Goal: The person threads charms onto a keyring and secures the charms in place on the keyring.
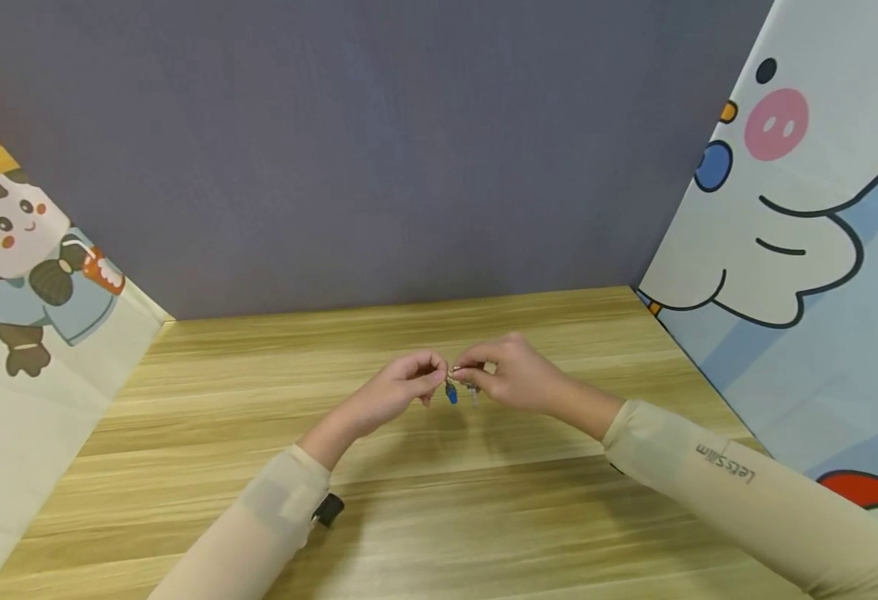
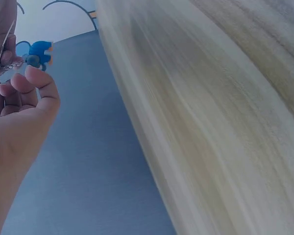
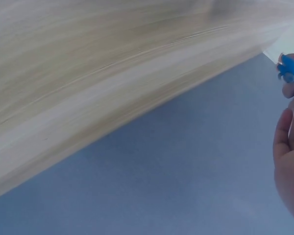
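Two cartoon panels flanking wooden table

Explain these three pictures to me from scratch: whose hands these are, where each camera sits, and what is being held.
No machine here: a person in beige sleeves works with two bare hands over a light wooden table, boxed in by a grey back wall and cartoon-printed side panels.

The wide picture comes from a camera worn on the head, looking down. The other two come from cameras strapped to each wrist, so they look tilted and show mostly blurred table and wall.

The left hand and right hand meet above the table's middle, both pinching a small metal key ring with a little blue charm dangling under it. The left wrist view shows the blue charm at the fingertips; the right wrist view catches it at its edge. A small black item sits by the left sleeve.
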`<move>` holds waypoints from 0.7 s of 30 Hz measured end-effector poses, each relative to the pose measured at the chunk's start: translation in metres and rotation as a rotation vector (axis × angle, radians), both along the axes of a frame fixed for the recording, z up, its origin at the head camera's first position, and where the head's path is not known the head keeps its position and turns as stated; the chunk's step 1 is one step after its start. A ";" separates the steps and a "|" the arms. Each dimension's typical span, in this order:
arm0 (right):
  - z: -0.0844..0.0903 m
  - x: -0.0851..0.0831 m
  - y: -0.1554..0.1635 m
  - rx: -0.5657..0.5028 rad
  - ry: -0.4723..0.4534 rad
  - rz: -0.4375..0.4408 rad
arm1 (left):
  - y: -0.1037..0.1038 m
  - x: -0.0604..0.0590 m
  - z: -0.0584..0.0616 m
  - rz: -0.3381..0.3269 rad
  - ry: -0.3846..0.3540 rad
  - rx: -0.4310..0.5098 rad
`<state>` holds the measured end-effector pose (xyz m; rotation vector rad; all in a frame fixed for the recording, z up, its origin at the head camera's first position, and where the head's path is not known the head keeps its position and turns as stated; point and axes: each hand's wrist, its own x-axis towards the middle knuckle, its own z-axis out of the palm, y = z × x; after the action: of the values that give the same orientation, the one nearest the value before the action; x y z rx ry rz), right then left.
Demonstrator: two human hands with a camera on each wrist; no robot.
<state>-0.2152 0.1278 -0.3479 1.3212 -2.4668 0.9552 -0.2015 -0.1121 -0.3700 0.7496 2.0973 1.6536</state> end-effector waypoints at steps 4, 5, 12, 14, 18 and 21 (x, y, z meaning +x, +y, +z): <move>0.001 0.001 -0.002 0.016 0.032 0.022 | 0.000 0.001 0.002 0.004 0.009 -0.026; 0.001 0.001 -0.002 0.019 0.036 0.027 | 0.000 0.000 0.002 0.004 0.011 -0.032; 0.002 0.004 -0.004 0.003 -0.063 0.037 | 0.000 -0.001 0.002 -0.020 -0.017 -0.005; 0.002 0.005 -0.004 -0.020 -0.153 0.017 | -0.001 -0.001 0.002 -0.028 -0.039 0.047; 0.005 0.009 -0.006 -0.092 -0.318 -0.049 | 0.000 0.000 0.001 -0.050 -0.087 0.173; 0.007 0.009 -0.008 -0.177 -0.412 -0.083 | 0.001 0.003 0.002 -0.055 -0.126 0.261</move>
<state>-0.2057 0.1195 -0.3406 1.0403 -2.6159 1.5135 -0.1988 -0.1108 -0.3677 0.7519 1.7815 1.9141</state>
